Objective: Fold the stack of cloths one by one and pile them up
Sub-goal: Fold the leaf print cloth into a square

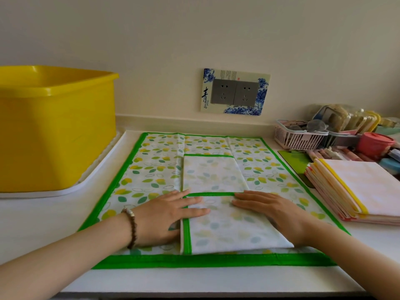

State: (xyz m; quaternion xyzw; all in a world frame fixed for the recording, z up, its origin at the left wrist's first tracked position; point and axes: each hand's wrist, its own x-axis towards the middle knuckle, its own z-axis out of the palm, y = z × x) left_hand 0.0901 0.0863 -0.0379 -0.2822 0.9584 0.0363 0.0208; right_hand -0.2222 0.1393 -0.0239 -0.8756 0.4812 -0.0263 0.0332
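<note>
Left hand point(171, 211) and right hand point(270, 211) press a part-folded leaf cloth point(227, 228), fingers point(195, 211) flat, gripping nothing. Cloth pile point(363, 187) at frame right: probably finished folds, unconfirmed.

The decorative plate point(236, 74) round the wall sockets point(234, 92), up beyond the right hand point(275, 211), bears black brush characters 青花 on its left side; its smaller print is illegible.

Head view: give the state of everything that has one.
folded cloth, partly folded, lying on the spread cloth.
spread cloth, flat, unfolded.
left hand, flat, pressing the folded cloth's left edge.
right hand, flat, pressing the folded cloth.
pile of cloths, folded, stacked.
yellow tub, upright on a tray.
red pot, lid on.
wall sockets, nothing plugged in.
</note>
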